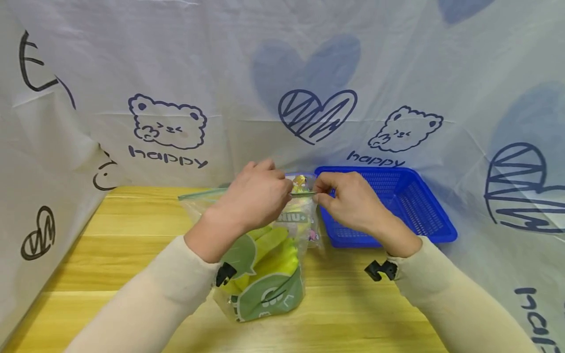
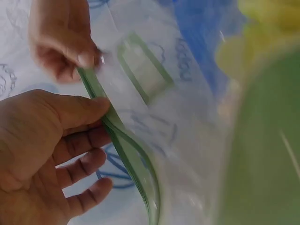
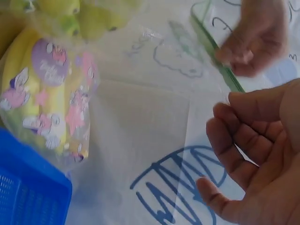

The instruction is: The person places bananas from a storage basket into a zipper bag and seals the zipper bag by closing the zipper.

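A clear zip bag (image 1: 269, 296) with green print stands upright in front of me, with long yellow fruit that look like bananas (image 1: 278, 257) inside. My left hand (image 1: 251, 198) pinches its green zip strip (image 2: 89, 80) between thumb and forefinger, close to the right end. At that end corner, my right hand (image 1: 353, 201) pinches the strip with thumb and forefinger. Below the left thumb, in the left wrist view, the two green strips bow apart. The other fingers of my left hand (image 2: 42, 145) are spread loosely.
Just behind the zip bag is a second clear bag (image 3: 58, 101) with pink and purple cartoon print and yellow contents. A blue plastic basket (image 1: 441, 220) stands at the back right of the wooden table (image 1: 119, 264). White printed cloth (image 1: 229, 63) hangs behind and at both sides.
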The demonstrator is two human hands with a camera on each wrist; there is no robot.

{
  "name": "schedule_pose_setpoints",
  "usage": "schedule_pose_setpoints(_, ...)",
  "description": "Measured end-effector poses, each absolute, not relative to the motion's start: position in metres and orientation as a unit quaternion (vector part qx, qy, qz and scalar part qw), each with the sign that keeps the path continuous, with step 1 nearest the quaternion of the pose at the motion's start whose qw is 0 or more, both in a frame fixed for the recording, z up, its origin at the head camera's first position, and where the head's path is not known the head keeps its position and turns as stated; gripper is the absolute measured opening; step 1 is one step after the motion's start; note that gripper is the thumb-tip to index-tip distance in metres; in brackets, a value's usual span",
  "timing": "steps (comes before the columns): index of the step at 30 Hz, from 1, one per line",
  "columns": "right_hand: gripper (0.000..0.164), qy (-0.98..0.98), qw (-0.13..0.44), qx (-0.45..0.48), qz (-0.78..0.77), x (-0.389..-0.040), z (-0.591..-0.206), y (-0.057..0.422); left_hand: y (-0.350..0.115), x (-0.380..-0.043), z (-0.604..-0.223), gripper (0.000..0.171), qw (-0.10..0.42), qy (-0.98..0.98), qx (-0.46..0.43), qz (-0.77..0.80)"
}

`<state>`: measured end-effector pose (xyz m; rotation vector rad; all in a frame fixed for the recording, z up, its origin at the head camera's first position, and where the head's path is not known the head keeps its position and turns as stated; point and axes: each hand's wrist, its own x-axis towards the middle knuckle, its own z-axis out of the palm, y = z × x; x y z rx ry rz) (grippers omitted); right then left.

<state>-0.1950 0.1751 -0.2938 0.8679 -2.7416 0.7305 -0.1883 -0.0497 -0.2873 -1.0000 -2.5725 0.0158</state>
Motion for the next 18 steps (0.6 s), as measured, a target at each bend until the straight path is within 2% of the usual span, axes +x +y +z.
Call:
schedule_pose_setpoints(4, 0.003, -0.920, 0.125, 0.331, 0.171, -0.193, -0.294, 0.176, -0.056, -0.190, -0.288, 0.018, 0.172, -0.918, -0.357, -0.015)
schedule_pose_setpoints(8, 0.003, -0.903, 0.175, 0.377, 0.111, -0.191, -0.294, 0.168, -0.054, -0.188, -0.286, 0.017, 0.192, -0.909, -0.370, -0.025)
schedule_pose_setpoints(12, 0.009, -0.890, 0.207, 0.396, 0.091, -0.191, -0.294, 0.166, -0.052, -0.187, -0.287, 0.016, 0.200, -0.905, -0.372, -0.044)
schedule_pose_setpoints(18, 0.009, -0.889, 0.199, 0.405, 0.077, -0.191, -0.292, 0.166, -0.052, -0.187, -0.289, 0.014, 0.195, -0.904, -0.379, -0.047)
